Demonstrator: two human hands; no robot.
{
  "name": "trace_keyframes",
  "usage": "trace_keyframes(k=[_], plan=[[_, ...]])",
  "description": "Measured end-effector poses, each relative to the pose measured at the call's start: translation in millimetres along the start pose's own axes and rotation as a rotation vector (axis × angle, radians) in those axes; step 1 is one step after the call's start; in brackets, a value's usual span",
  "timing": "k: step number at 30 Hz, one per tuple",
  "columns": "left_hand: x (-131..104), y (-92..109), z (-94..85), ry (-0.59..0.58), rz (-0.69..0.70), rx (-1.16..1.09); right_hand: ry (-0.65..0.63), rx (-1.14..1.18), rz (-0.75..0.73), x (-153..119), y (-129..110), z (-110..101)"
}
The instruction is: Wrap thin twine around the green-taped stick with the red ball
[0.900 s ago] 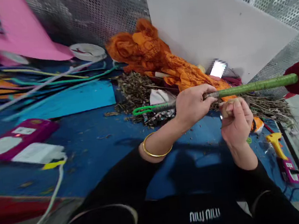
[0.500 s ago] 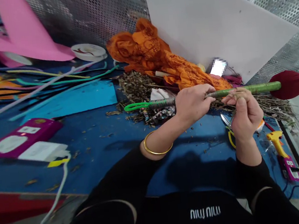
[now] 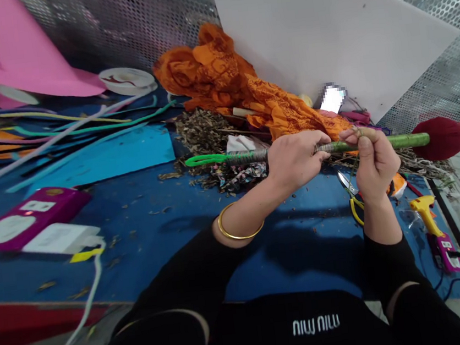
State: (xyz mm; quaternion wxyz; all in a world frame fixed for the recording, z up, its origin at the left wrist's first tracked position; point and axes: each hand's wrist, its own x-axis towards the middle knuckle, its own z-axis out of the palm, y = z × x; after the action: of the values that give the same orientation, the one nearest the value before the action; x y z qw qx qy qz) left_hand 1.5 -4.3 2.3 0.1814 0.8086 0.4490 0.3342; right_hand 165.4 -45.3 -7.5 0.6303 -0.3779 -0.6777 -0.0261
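A long stick (image 3: 407,140) lies level across the middle of the view, above the table. Its right end carries a dark red, cloth-like round head (image 3: 444,138); a bright green loop (image 3: 206,159) sticks out at the left. The shaft is green towards the head, and greyish winding covers the part near the loop. My left hand (image 3: 294,157) is closed around the wound part. Beside it, my right hand (image 3: 373,159) is closed in a pinch at the green part, with a thin greenish strand between thumb and fingers. The strand's far end is hard to make out.
Dried plant stems (image 3: 204,134) and orange cloth (image 3: 272,101) lie behind the stick. Scissors (image 3: 353,202) and a yellow glue gun (image 3: 426,214) rest at the right. A purple power strip (image 3: 62,208), blue sheet (image 3: 128,156) and tape roll (image 3: 128,81) are on the left.
My right hand has risen slightly and turned, its fingers now in front of the shaft and reaching above it. My left hand keeps its grip; the view has shifted a little.
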Motion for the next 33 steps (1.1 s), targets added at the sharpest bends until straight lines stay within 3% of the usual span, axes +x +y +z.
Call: trace_keyframes(k=[10,18,24,28,31,33], plan=[[-5,4,7.5,0.016,0.096,0.186,-0.146,0.006,0.067,3,14,-4],[-7,-4,11.6,0.043,0.238,0.147,-0.196,-0.011,0.109,4,14,-5],[-4,-6,9.5,-0.004,0.219,0.131,-0.199,0.033,0.219,6,15,-6],[0,-10,-0.7,0.021,0.147,0.102,-0.106,0.246,0.436,16,14,-32],[4,-16,-12.2,0.061,0.087,0.094,-0.124,0.380,0.598,26,18,-70],[6,-21,-19.8,0.086,0.061,0.093,-0.070,0.380,0.627,32,29,-100]])
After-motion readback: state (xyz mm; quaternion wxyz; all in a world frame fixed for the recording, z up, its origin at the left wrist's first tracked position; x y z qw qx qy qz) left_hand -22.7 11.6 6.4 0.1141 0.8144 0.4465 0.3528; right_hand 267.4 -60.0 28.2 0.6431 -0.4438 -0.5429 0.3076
